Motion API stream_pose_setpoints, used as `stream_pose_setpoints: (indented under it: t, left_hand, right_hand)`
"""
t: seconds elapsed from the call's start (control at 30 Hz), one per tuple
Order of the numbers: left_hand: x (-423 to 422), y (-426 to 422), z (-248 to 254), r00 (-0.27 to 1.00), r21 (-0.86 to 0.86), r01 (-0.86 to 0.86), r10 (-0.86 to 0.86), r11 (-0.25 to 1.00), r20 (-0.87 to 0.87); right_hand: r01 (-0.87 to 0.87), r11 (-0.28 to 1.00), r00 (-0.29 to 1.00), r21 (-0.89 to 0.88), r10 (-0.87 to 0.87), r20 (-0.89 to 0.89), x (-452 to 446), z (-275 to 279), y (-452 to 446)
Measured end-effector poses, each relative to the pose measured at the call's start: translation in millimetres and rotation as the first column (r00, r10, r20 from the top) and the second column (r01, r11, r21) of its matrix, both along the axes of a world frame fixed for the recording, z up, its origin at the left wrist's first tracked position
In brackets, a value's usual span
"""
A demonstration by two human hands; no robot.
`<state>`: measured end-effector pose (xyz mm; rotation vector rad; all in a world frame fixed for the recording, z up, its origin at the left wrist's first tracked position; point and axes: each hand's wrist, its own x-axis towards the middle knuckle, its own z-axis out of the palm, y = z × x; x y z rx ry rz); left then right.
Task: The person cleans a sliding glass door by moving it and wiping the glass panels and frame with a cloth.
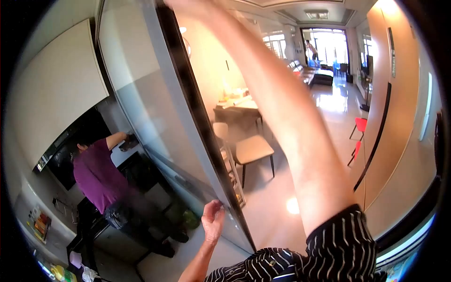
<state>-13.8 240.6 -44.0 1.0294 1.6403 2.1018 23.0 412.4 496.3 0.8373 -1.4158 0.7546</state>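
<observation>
A framed glass door panel (155, 94) stands at a slant before me, with a dark upright edge (202, 117). My right arm stretches far up across the view, and my right hand (181, 3) is at the top of this edge. The picture's border cuts off its fingers, so its grip is hidden. Low down, my left hand (213, 223) is raised close beside the glass, fingers loosely curled and apart from the thumb. Nothing shows in it. Whether it touches the pane I cannot tell.
Behind the glass at left, a person in a purple shirt (101, 174) reaches toward a counter. Beyond the door edge stand a chair (253, 150) and a cluttered table (237, 103). Tall wooden doors (390, 94) line the right; another person (310, 49) is far back.
</observation>
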Motion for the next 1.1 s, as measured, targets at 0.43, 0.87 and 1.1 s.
stream_pose_setpoints:
  t: [0.43, 0.87, 1.1]
  left_hand:
    - [2.2, 7.8, -6.9, 1.0, -0.05, -0.01, 0.012, 0.999, 0.028]
    - [0.4, 0.2, -1.4, 0.999, -0.072, 0.029, -0.032, 0.997, -0.042]
    - [0.8, -2.3, -9.7, 0.996, -0.083, 0.084, -0.083, 0.993, 0.016]
  right_hand:
    - [0.639, 0.769, 0.757, -0.018, -0.624, 0.193, 67.8, -431.7, -39.1]
    - [0.882, 0.47, 0.464, -0.002, -0.871, -0.159, 34.0, 63.8, -14.9]
    - [0.98, 0.172, 0.191, 0.099, -0.951, -0.241, 58.5, 192.4, -63.1]
